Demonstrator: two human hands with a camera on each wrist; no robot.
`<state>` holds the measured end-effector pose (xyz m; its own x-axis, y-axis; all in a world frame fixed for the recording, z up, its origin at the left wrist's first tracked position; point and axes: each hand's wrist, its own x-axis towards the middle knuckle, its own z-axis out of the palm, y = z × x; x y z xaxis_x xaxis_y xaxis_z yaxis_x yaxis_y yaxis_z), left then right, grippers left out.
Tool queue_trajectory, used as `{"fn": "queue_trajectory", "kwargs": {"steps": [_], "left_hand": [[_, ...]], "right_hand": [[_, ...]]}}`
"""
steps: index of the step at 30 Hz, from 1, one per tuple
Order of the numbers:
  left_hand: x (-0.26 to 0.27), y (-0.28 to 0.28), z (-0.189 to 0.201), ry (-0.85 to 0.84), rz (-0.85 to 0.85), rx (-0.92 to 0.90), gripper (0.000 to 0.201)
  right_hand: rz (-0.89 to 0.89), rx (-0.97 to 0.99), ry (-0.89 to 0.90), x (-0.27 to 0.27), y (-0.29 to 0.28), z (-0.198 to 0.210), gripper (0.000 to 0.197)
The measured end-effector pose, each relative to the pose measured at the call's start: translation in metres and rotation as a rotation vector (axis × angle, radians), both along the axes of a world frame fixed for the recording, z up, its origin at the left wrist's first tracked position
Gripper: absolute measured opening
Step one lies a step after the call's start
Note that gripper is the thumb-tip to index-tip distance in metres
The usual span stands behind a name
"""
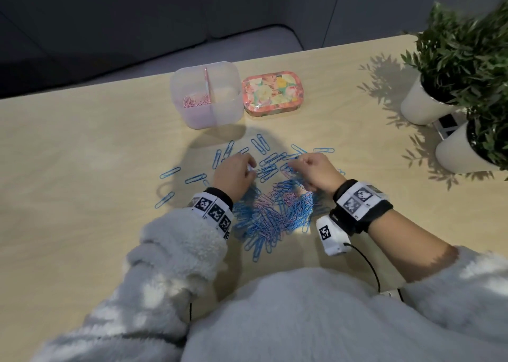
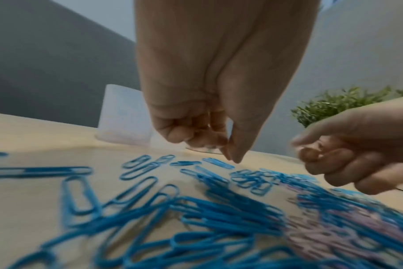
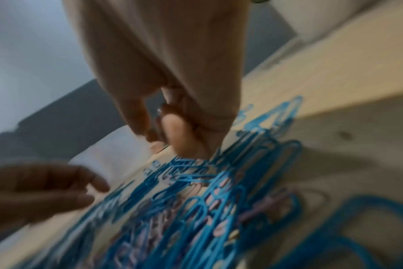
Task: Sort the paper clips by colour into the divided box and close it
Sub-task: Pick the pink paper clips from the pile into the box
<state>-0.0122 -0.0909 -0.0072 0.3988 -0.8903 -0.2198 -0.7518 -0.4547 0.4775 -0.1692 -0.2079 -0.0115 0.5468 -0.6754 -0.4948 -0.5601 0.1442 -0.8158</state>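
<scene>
Pale wood table [image 1: 82, 147] is carrying everything, with a dark sofa [image 1: 82, 18] sitting beyond its far edge. Both hands are hovering low over a heap of paper clips [image 1: 275, 210], mostly blue with pink ones mixed through the middle, lying just toward the person from the hands and between the wrists. The left hand [image 1: 233, 174] is curling its fingers, with fingertip and thumb [image 2: 237, 152] pressed together; whether a clip is caught between them I cannot tell, as the view is too blurred. The right hand [image 1: 316, 172] is also curling, thumb against fingers [image 3: 184, 138], and whether it is pinching a clip I cannot tell. Loose blue clips [image 1: 220, 155] are lying scattered around and just beyond the fingers. Further past the hands, the divided box [image 1: 206, 95] is standing open, clear plastic, with pink clips [image 1: 195, 101] lying in the compartment on the left-hand side; the other side is looking bare. Just to the right of it the flowered lid [image 1: 270, 93] is lying flat on the table. Well off to the right of the right hand, two potted plants [image 1: 453, 67] in white pots are standing.
</scene>
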Motion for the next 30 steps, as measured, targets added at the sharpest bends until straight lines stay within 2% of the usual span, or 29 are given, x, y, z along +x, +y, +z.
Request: {"fn": "queue_trajectory", "kwargs": {"steps": [2, 4, 8, 11, 14, 18, 20, 22, 24, 26, 28, 30], "left_hand": [[-0.013, -0.006, 0.0, -0.004, -0.105, 0.011, 0.014], [-0.023, -0.013, -0.003, -0.006, -0.167, 0.047, 0.015], [-0.033, -0.023, -0.008, -0.013, -0.217, 0.06, 0.016], [-0.036, -0.023, -0.01, -0.045, -0.291, 0.072, 0.016], [-0.038, -0.022, -0.012, -0.078, -0.312, 0.082, 0.017], [-0.033, -0.02, -0.015, -0.04, -0.235, 0.095, 0.02], [-0.026, -0.017, -0.011, 0.013, -0.174, 0.071, 0.019], [-0.016, -0.013, -0.005, 0.124, -0.122, 0.02, 0.014], [-0.006, -0.006, 0.0, 0.277, -0.041, -0.026, 0.006], [0.003, 0.001, 0.003, 0.389, 0.03, -0.028, 0.003], [0.01, 0.006, 0.001, 0.426, 0.052, 0.004, 0.014], [0.014, 0.009, 0.0, 0.468, 0.088, 0.038, 0.022]], "right_hand": [[0.235, -0.346, 0.272, 0.007, 0.005, -0.006, 0.033], [0.285, -0.507, 0.438, 0.012, 0.011, -0.007, 0.022], [0.277, -0.502, 0.485, 0.016, 0.012, -0.005, 0.012], [0.309, -0.5, 0.484, 0.014, 0.006, -0.007, 0.015], [0.236, -0.439, 0.327, 0.009, -0.001, -0.006, 0.022], [-0.106, 0.073, -0.142, -0.006, -0.005, 0.004, 0.019], [-0.193, 0.237, -0.234, -0.011, -0.004, 0.004, 0.023], [-0.183, 0.272, -0.225, -0.012, -0.002, 0.001, 0.024], [-0.085, 0.189, -0.173, -0.013, 0.0, -0.005, 0.025], [0.132, -0.061, -0.052, -0.012, 0.005, -0.009, 0.023], [0.39, -0.333, 0.122, -0.008, 0.012, -0.01, 0.011], [0.533, -0.509, 0.261, -0.005, 0.018, -0.009, 0.017]]}}
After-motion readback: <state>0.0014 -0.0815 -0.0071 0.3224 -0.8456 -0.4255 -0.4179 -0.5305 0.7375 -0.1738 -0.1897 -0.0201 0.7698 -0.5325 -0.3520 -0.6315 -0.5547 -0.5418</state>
